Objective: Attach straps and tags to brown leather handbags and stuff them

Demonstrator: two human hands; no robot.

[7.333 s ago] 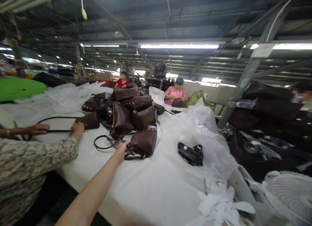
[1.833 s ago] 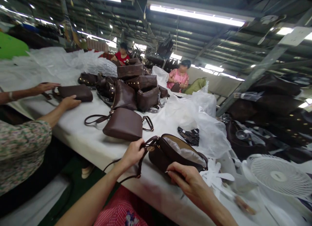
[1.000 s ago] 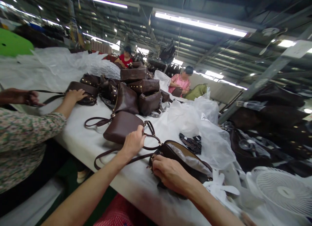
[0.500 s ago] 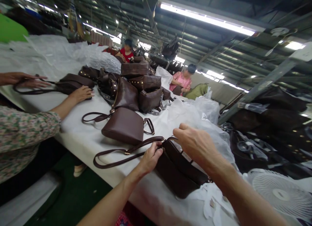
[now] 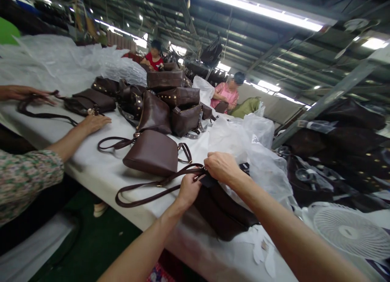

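A dark brown handbag (image 5: 224,215) lies in front of me near the table's edge. My left hand (image 5: 189,190) is closed on its upper end, where the strap joins. The long strap (image 5: 134,189) loops out to the left over the white table. My right hand (image 5: 222,166) is closed in a pinch just above that same end, with the strap running up to its fingers; its fingertips are partly hidden. Beyond the right wrist a black tag (image 5: 244,167) shows. Another brown bag (image 5: 152,152) lies just past the strap.
Several studded brown bags (image 5: 179,96) are piled farther back. Clear plastic bags (image 5: 258,160) lie to the right, and a white fan (image 5: 347,231) stands at lower right. On the left a co-worker's hand (image 5: 93,123) rests by another bag (image 5: 89,101). Two people sit beyond.
My right hand has moved left and closer to my left hand at the strap end. A black tag now shows behind it. The co-worker's near hand has slid off the bag toward the table.
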